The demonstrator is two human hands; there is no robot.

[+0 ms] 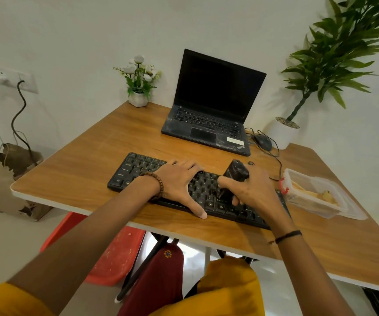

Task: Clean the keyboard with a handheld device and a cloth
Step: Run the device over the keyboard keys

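Keyboard [136, 172] lies slantwise near the bench's [81, 160] front edge, its long axis running far-left to near-right. Our left hand [179, 179] rests on its middle with straight fingers [190, 166]. Our right hand [254, 188] grips the handheld device [236, 171] upright over the right-hand keys.

Open laptop [211, 106], mouse [262, 142], flower pot [138, 98], plastic container [316, 192] on table [81, 169].

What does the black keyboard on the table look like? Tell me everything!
The keyboard is black, plastic-looking, with rows of keys marked in pale letters. It lies flat and slanted on the wooden table, in front of the laptop. The left hand rests flat on its middle. The right hand grips a small black handheld device, lower end down at the keys on its right part.
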